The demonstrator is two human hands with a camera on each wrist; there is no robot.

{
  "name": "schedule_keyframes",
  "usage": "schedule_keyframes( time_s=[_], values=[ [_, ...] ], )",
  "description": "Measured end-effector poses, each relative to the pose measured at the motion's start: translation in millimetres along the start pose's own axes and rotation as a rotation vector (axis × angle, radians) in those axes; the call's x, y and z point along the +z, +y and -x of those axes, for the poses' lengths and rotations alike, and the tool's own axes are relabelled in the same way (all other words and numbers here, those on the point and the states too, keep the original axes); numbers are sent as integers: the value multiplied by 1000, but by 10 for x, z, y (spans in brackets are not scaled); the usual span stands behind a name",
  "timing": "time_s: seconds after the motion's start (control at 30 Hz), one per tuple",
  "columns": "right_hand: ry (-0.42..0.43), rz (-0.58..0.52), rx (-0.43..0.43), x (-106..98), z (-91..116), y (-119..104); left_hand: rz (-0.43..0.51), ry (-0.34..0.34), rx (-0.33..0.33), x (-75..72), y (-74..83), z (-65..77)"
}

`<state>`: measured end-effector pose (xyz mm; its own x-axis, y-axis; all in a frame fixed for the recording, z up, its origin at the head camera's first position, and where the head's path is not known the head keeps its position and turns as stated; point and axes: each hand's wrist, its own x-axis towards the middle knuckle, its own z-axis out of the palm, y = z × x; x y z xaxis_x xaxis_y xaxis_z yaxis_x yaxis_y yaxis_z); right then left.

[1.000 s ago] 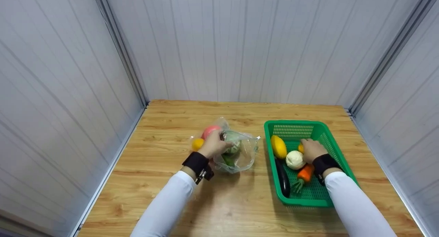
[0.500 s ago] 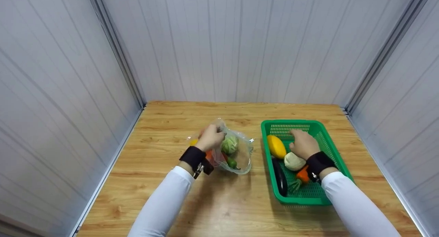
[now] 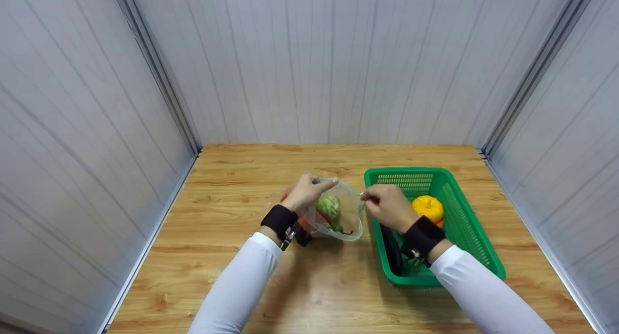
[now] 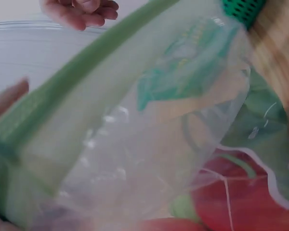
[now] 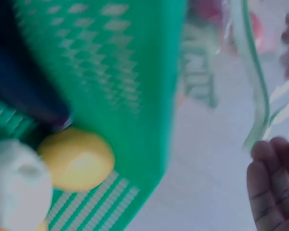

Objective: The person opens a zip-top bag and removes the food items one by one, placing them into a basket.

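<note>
A clear zip bag [image 3: 355,227] with a green strip along its mouth lies mid-table, mouth open. Inside it show a cabbage [image 3: 329,207], a green pepper [image 3: 337,226] and something red [image 4: 231,202]. My left hand [image 3: 303,195] grips the left side of the mouth, thumb stretched along the rim. My right hand [image 3: 389,206] has curled fingers at the mouth's right corner and seems to pinch it; in the right wrist view the fingertips [image 5: 261,153] meet the strip's end. The left hand partly covers the bag's left part.
A green basket [image 3: 471,227] stands at the right, close to the bag. It holds a yellow pumpkin [image 3: 428,207], an eggplant [image 3: 391,249], a yellow oval item [image 5: 77,159] and a white bulb-like vegetable [image 5: 19,187]. A panelled wall [image 3: 309,63] rises behind the table.
My right hand has left the basket, moving left to the bag's right corner, and the pumpkin is now uncovered. The left hand has kept its hold, and the bag's mouth has shifted slightly.
</note>
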<state>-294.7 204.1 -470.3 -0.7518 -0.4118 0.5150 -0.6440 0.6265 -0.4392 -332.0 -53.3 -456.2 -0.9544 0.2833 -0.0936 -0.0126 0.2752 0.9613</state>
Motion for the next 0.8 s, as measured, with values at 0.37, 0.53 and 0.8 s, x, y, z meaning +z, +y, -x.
schedule_keyframes(
  time_s=[0.37, 0.53, 0.8],
  values=[
    [-139, -79, -75, 447, -179, -325, -117, 166, 98, -34, -104, 23],
    [-212, -55, -27, 608, -225, -393, -184, 181, 114, -102, -229, 25],
    [-347, -42, 92, 893, -299, -431, -259, 213, 90, -140, -303, 17]
  ],
)
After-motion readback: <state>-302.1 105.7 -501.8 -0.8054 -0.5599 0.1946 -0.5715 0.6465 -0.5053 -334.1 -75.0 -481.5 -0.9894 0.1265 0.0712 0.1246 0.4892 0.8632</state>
